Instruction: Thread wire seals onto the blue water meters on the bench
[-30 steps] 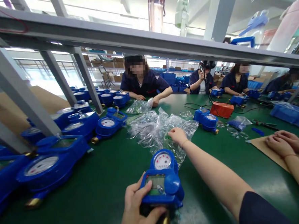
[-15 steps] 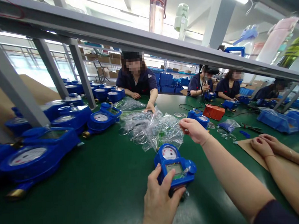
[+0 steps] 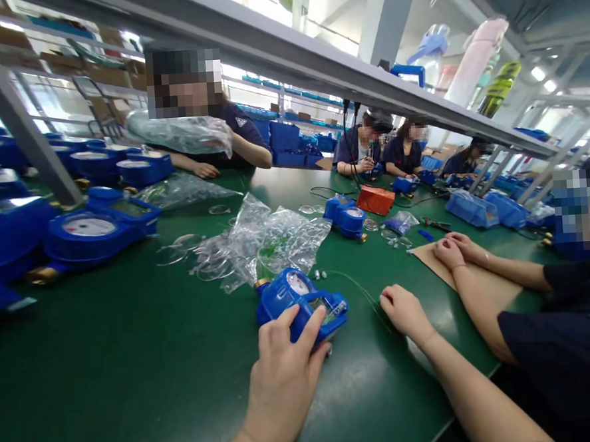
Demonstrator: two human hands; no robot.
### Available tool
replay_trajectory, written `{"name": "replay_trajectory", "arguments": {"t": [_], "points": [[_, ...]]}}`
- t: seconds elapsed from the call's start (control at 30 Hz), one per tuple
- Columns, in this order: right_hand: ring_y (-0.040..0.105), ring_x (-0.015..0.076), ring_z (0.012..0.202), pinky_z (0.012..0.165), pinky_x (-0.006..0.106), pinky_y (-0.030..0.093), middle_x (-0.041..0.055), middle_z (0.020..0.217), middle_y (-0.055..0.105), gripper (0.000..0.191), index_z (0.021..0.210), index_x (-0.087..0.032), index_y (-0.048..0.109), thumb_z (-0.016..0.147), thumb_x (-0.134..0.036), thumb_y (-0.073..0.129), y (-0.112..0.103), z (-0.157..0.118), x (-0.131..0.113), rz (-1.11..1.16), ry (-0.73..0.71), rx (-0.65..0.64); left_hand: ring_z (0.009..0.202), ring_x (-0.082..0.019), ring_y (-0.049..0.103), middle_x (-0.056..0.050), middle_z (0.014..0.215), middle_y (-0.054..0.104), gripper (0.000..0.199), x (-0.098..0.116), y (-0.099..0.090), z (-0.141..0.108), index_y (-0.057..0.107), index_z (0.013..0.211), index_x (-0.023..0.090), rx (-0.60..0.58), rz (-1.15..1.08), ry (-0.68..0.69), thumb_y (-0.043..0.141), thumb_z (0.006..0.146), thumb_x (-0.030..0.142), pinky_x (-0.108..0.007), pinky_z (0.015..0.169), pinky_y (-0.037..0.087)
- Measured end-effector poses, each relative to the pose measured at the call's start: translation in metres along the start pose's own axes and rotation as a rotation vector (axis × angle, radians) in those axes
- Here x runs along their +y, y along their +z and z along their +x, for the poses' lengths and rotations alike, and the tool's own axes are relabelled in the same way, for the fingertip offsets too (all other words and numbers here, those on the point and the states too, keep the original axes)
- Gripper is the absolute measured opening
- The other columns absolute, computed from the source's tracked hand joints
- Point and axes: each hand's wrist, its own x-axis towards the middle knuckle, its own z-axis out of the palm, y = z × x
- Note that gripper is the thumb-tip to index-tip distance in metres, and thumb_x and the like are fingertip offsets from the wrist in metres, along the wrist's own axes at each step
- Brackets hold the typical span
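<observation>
A blue meter (image 3: 280,300) with a round white dial and a small display window lies on the green table, its brass end pointing to the upper left. My left hand (image 3: 286,361) grips its near side, fingers on the window frame. To the right, my right hand (image 3: 405,314) is closed low over the table, fingertips pinched at the end of thin greenish wire (image 3: 362,290). That wire runs back towards the meter. Small clear pieces (image 3: 321,274) lie just behind the meter. Beyond them is crumpled clear plastic (image 3: 286,238) with looped wires beside it.
More blue meters (image 3: 90,227) stand at the left under a metal shelf (image 3: 315,66). Another meter (image 3: 344,214), an orange box (image 3: 376,200) and blue bins (image 3: 471,208) are farther back. A person across holds a plastic bag (image 3: 179,131); another person's hands (image 3: 454,248) rest on cardboard at right.
My right hand has moved from the plastic down towards the table, with wire now trailing. The meter has turned in my left hand. The person across has lifted a plastic bag. The view has shifted right.
</observation>
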Motion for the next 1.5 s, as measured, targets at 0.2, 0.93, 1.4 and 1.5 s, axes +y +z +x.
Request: {"name": "replay_trajectory", "arguments": {"t": [0.2, 0.93, 1.4, 1.5], "points": [[0.055, 0.0161, 0.082, 0.075, 0.026, 0.04, 0.0046, 0.083, 0.057, 0.021, 0.083, -0.018, 0.06, 0.088, -0.028, 0.042, -0.007, 0.015, -0.007, -0.03, -0.103, 0.054, 0.107, -0.03, 0.041, -0.011, 0.121, 0.038, 0.052, 0.014, 0.017, 0.009, 0.045, 0.127, 0.027, 0.009, 0.024, 0.013, 0.063, 0.079, 0.029, -0.046, 0.083, 0.051], [0.053, 0.0096, 0.051, 0.039, 0.016, 0.037, 0.0052, 0.069, 0.06, 0.017, 0.071, -0.016, 0.046, 0.085, -0.026, 0.044, -0.023, 0.049, -0.081, 1.067, 0.229, -0.396, 0.086, -0.015, 0.06, 0.0, 0.098, 0.064, 0.021, 0.017, -0.034, -0.008, 0.057, 0.103, 0.025, -0.544, -0.775, -0.309, 0.044, 0.089, 0.034, -0.026, 0.077, 0.049], [0.05, 0.0103, 0.068, 0.057, 0.021, 0.045, 0.0011, 0.083, 0.05, 0.02, 0.089, -0.02, 0.049, 0.086, -0.04, 0.049, -0.01, -0.079, -0.095, 1.391, 0.243, -0.077, 0.063, -0.014, 0.056, 0.0, 0.068, 0.06, 0.033, 0.04, -0.024, -0.035, 0.054, 0.084, 0.02, -0.756, -0.928, -0.35, 0.027, 0.094, 0.035, -0.023, 0.058, 0.041], [0.05, 0.0187, 0.088, 0.081, 0.036, 0.044, 0.007, 0.099, 0.048, 0.032, 0.106, -0.02, 0.044, 0.083, -0.04, 0.053, 0.006, -0.108, -0.072, 0.717, 0.12, 0.462, 0.064, -0.015, 0.057, 0.001, 0.069, 0.062, 0.032, 0.023, -0.035, -0.043, 0.055, 0.075, 0.021, -0.778, -0.714, -0.304, 0.029, 0.093, 0.031, -0.024, 0.057, 0.037]]}}
